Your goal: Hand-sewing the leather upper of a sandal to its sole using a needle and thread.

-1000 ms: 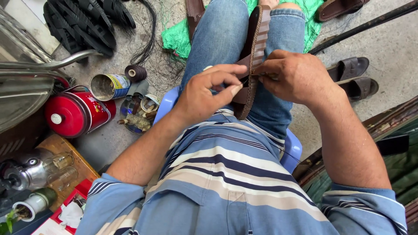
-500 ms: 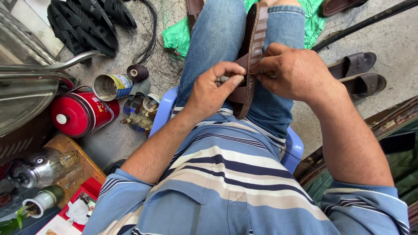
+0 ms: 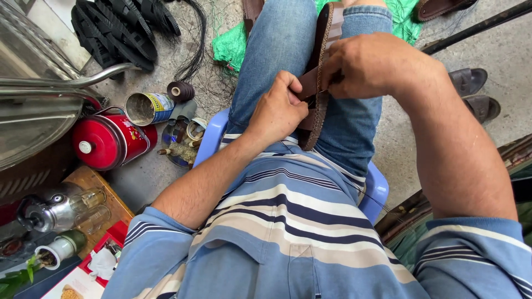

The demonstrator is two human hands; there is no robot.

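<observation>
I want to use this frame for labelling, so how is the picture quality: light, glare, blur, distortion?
Head view: soft, even daylight with faint shadows; the left hand, right hand and brown sandal are sharp, with no visible motion blur; bright glare on the metal sheet at left; wide-angle stretch enlarges the striped shirt and bends the frame edges.

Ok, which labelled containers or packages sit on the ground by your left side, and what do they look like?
Open tin can: lying on its side, left of the blue stool, metal with a blue and yellow label.
Red canister: on its side below the can, round, red with a small colourful label, white cap.
Red and white package: bottom-left corner, flat, printed.
</observation>
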